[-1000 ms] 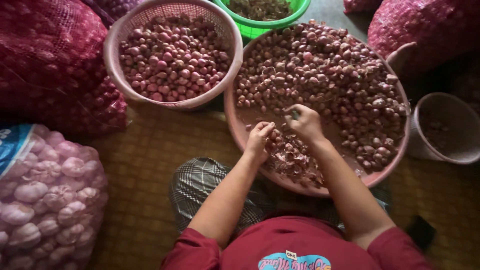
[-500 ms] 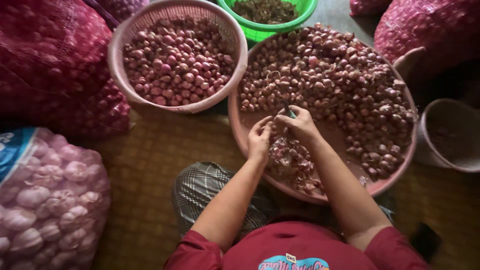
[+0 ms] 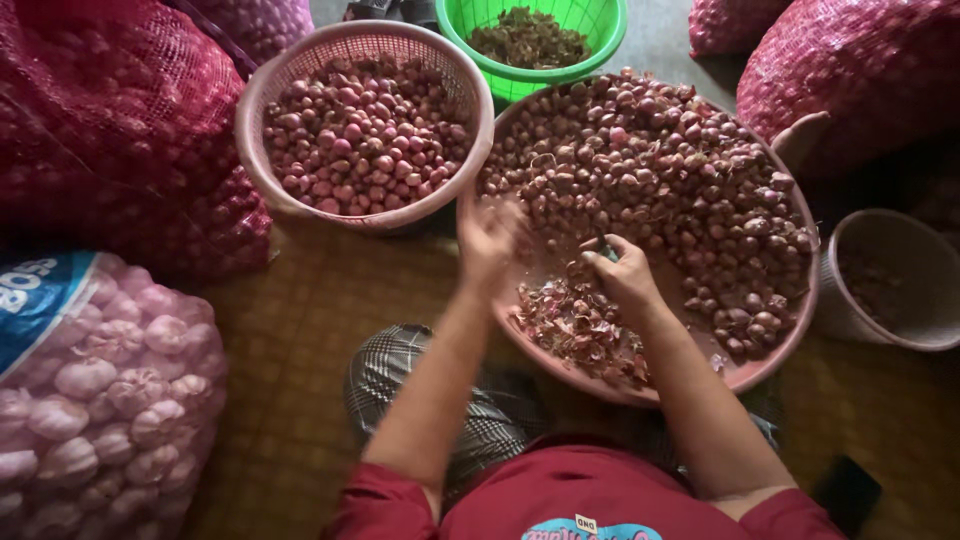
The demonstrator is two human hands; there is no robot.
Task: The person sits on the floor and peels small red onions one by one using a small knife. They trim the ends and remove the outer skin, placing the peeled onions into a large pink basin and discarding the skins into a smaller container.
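Shallots, small and reddish, fill wide pink round basin. Left hand blurred at basin's left rim, just below pink plastic basket of peeled shallots; fingers state cannot tell. Right hand inside basin, fingers closed around small dark tool, above pile of dry purple skins.

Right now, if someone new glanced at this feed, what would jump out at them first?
The wide pink basin heaped with unpeeled shallots fills the right of centre, with a pile of loose skins at its near edge. The right hand rests there, while the blurred left hand hangs by the pink basket of peeled shallots. Red mesh sacks crowd the sides.
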